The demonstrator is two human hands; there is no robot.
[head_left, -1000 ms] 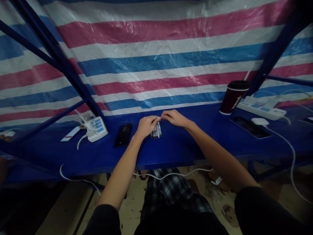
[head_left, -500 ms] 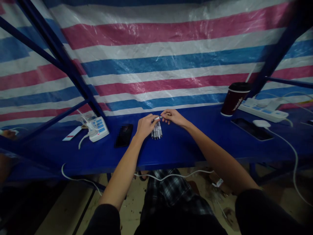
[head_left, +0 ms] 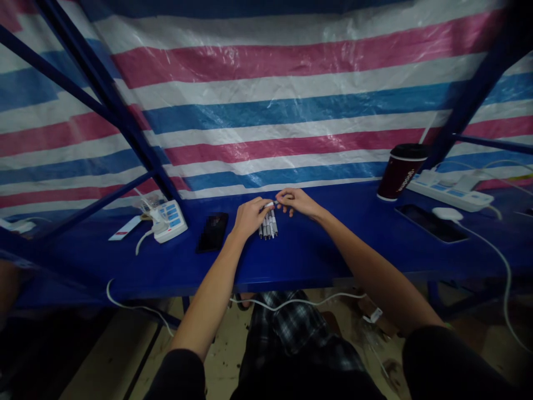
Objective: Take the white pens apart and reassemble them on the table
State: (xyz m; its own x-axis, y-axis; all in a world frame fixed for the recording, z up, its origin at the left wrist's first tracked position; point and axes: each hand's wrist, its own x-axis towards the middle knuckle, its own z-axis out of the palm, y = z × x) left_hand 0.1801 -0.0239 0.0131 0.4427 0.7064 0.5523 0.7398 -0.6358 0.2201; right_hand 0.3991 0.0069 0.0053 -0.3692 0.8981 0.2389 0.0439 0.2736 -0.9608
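Several white-and-grey pens (head_left: pixel 268 226) lie side by side on the blue table (head_left: pixel 316 250), their dark tips toward me. My left hand (head_left: pixel 250 215) rests over their far ends, thumb and fingers closed on a pen (head_left: pixel 270 204) whose pale end shows beyond the thumb. Just to the right, my right hand (head_left: pixel 297 201) is closed in a pinch near that pen end, a small gap apart. Anything in this pinch is too small to make out.
A black phone (head_left: pixel 212 232) and a white power strip (head_left: pixel 170 221) lie to the left. On the right are a dark cup (head_left: pixel 402 172) with a straw, another phone (head_left: pixel 431 223), a white charger (head_left: pixel 447 214) with a cable, and a second power strip (head_left: pixel 452 194). Striped sheeting (head_left: pixel 270 111) hangs behind.
My right fingers have drawn slightly away from the pen end, leaving a small gap. My left hand stays over the pens. The whole view has shifted a little.
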